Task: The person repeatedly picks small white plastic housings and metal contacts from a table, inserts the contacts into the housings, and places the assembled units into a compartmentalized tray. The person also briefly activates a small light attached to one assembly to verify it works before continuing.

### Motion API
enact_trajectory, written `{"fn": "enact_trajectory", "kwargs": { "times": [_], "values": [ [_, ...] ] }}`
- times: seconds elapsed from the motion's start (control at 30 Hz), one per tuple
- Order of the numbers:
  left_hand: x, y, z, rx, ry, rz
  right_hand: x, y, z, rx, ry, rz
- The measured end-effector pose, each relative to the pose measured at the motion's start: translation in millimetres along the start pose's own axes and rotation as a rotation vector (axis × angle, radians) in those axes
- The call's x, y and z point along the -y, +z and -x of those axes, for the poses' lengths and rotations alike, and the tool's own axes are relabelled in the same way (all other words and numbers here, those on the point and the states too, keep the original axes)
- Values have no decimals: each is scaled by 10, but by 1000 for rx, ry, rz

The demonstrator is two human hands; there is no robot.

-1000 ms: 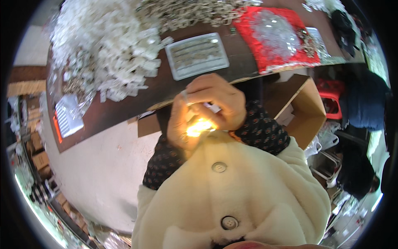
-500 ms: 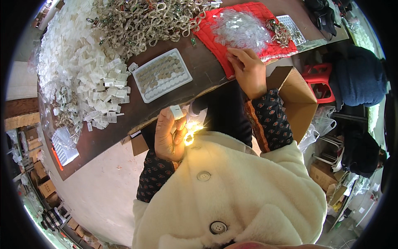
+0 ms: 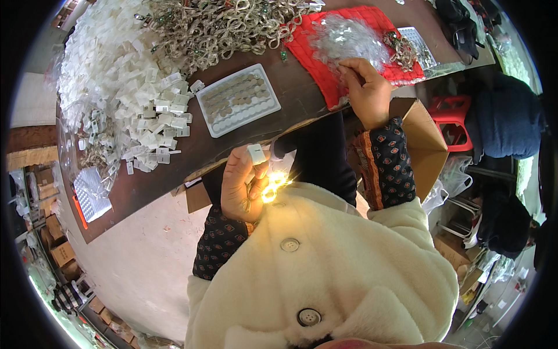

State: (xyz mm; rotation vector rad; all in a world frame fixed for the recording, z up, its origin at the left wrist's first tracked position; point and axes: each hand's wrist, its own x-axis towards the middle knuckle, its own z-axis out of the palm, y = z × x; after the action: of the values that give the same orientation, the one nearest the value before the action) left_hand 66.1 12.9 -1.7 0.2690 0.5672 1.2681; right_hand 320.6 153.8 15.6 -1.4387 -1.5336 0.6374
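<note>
My left hand (image 3: 241, 185) is closed around a small white battery box (image 3: 257, 154), held upright in front of my coat. Below the box, against the same hand, a coil of string lights (image 3: 272, 189) glows warm yellow. My right hand (image 3: 371, 93) reaches over the near edge of a red quilted cloth (image 3: 311, 70). Its thumb and index finger are pinched together at the near side of a heap of clear plastic pieces (image 3: 349, 43). Whatever is between those fingertips is too small to make out.
A white tray (image 3: 273, 106) of round coin-like cells lies on the dark table (image 3: 302, 87). White battery boxes (image 3: 145, 110) heap at left, and coiled string lights (image 3: 221, 29) at the back. An open cardboard box (image 3: 427, 136) and a red stool (image 3: 453, 125) stand at right.
My right hand has moved a little rightward, its fingertips now against the near side of the clear plastic heap. My left hand still holds the lit lights and box. The whole view has shifted slightly.
</note>
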Motion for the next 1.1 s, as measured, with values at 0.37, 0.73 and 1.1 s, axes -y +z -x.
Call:
{"fn": "enact_trajectory", "kwargs": {
  "times": [0.37, 0.73, 1.1],
  "values": [
    [-29, 94, 137, 2, 136, 72, 964, 522, 827, 430, -381, -234],
    [-130, 58, 197, -58, 195, 30, 1094, 515, 839, 536, -246, -275],
    [-474, -322, 355, -233, 295, 64, 1301, 1188, 784, 550, -381, -206]
  ]
}}
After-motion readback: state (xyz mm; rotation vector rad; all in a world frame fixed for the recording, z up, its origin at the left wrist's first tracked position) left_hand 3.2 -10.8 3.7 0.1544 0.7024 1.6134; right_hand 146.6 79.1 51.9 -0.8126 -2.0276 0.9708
